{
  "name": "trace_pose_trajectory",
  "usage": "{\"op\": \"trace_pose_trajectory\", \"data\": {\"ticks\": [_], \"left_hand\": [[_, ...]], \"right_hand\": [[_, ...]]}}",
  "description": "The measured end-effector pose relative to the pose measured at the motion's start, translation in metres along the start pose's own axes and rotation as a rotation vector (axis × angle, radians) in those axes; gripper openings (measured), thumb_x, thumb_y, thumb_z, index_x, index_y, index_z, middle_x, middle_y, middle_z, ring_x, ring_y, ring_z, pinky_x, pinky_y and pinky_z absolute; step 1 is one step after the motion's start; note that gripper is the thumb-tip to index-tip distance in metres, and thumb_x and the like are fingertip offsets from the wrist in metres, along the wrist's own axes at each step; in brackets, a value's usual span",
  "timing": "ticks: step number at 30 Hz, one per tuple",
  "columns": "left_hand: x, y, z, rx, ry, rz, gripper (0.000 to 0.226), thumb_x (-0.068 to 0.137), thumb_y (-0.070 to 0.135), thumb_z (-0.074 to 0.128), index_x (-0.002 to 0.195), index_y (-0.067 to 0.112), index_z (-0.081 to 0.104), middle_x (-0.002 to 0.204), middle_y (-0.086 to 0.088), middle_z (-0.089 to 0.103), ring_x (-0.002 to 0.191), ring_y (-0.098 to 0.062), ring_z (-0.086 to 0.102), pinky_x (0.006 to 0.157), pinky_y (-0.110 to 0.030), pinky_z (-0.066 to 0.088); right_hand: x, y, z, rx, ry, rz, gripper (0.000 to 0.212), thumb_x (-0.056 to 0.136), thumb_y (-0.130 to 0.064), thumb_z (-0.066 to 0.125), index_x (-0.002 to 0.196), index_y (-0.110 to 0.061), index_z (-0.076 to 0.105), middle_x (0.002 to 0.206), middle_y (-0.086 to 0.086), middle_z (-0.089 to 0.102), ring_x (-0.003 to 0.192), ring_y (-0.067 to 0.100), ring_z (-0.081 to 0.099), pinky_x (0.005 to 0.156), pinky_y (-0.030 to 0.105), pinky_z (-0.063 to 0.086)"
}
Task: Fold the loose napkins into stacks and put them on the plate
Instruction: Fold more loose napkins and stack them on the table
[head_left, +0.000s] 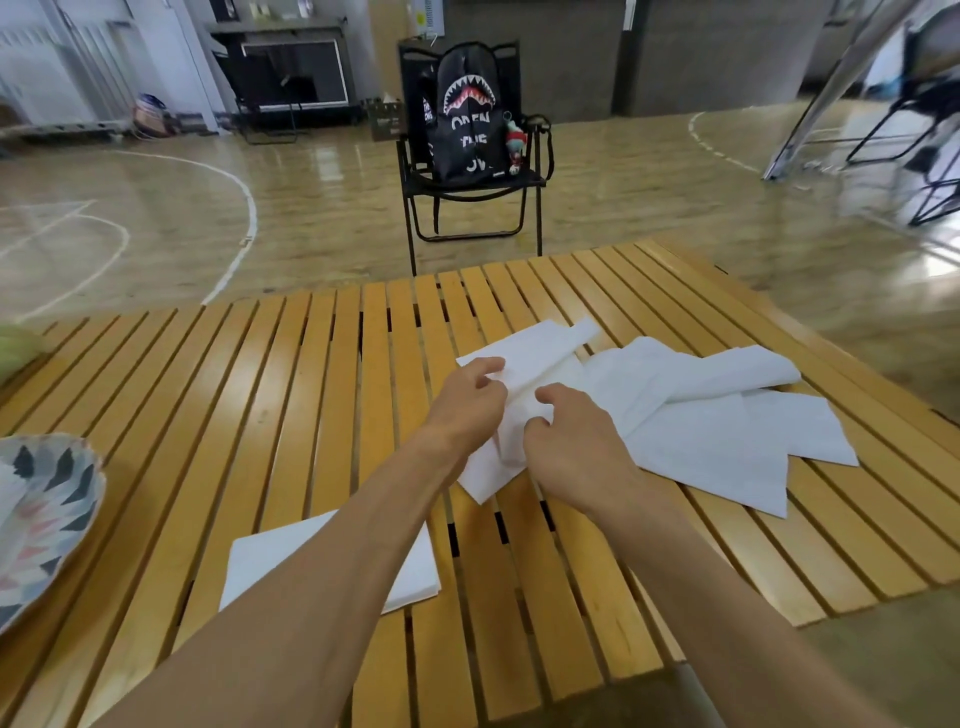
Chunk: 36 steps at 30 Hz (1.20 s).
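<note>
A loose white napkin (535, 358) lies half creased in the middle of the slatted table, and both hands pinch it. My left hand (467, 405) grips its left edge. My right hand (576, 441) holds its near fold. A pile of loose white napkins (717, 415) spreads out to the right, touching the one I hold. A folded stack of napkins (410, 571) sits near me, partly hidden under my left forearm. The patterned plate (47, 514) shows at the left edge, cut off by the frame; nothing on its visible part.
The wooden slatted table (291, 395) ends close on the right and far sides. A black folding chair (467, 197) with a shark-mouth backpack (467, 119) stands just beyond the far edge. A green object (15, 348) peeks in at the left edge.
</note>
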<state>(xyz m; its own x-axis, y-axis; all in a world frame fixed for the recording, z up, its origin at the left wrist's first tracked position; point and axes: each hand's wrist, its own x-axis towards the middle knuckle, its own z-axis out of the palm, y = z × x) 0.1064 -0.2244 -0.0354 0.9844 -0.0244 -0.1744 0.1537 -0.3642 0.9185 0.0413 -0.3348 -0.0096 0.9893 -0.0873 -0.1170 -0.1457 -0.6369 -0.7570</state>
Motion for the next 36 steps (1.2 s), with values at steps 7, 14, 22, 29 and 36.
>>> {"op": "trace_pose_trajectory", "data": {"ticks": [7,14,22,29,36], "left_hand": [[-0.015,0.014,-0.014,-0.055,0.175,0.181,0.035,0.101,0.014,0.044,0.131,0.019,0.062,0.125,0.01,0.058,0.125,-0.012,0.049,0.103,-0.029,0.041],[-0.086,0.018,-0.072,-0.167,0.351,0.424,0.019,0.097,0.022,0.058,0.096,0.029,0.076,0.096,0.022,0.071,0.081,0.004,0.058,0.068,-0.003,0.044],[-0.162,-0.012,-0.127,-0.229,0.383,0.316,0.025,0.08,0.044,0.061,0.098,0.034,0.076,0.104,0.018,0.068,0.091,-0.002,0.06,0.088,-0.043,0.052],[-0.194,-0.052,-0.148,-0.35,0.435,0.174,0.036,0.066,0.053,0.07,0.093,0.031,0.078,0.1,0.013,0.07,0.105,-0.016,0.059,0.091,-0.044,0.051],[-0.201,-0.066,-0.164,-0.7,0.407,0.108,0.018,0.077,0.025,0.062,0.08,0.02,0.079,0.095,0.002,0.072,0.087,-0.011,0.067,0.062,-0.022,0.059]], "right_hand": [[0.0,0.004,-0.002,0.104,0.034,-0.002,0.049,0.103,-0.015,0.039,0.152,-0.017,0.036,0.153,0.001,0.041,0.135,0.018,0.043,0.084,0.021,0.033],[0.001,-0.004,0.0,0.587,0.118,0.113,0.033,0.104,-0.036,0.043,0.124,-0.015,0.06,0.114,-0.001,0.062,0.109,0.016,0.058,0.103,0.041,0.048],[-0.023,-0.01,0.013,0.846,-0.483,0.303,0.068,0.094,-0.062,0.049,0.118,-0.001,0.069,0.103,0.015,0.072,0.096,0.03,0.067,0.097,0.046,0.051],[-0.047,-0.026,0.037,0.727,-0.504,0.242,0.037,0.096,-0.04,0.06,0.113,-0.008,0.068,0.103,0.009,0.076,0.1,0.027,0.072,0.091,0.043,0.058],[-0.059,-0.029,0.046,0.626,-0.558,0.295,0.051,0.091,-0.049,0.064,0.111,-0.002,0.068,0.104,0.02,0.074,0.097,0.033,0.073,0.089,0.046,0.059]]}}
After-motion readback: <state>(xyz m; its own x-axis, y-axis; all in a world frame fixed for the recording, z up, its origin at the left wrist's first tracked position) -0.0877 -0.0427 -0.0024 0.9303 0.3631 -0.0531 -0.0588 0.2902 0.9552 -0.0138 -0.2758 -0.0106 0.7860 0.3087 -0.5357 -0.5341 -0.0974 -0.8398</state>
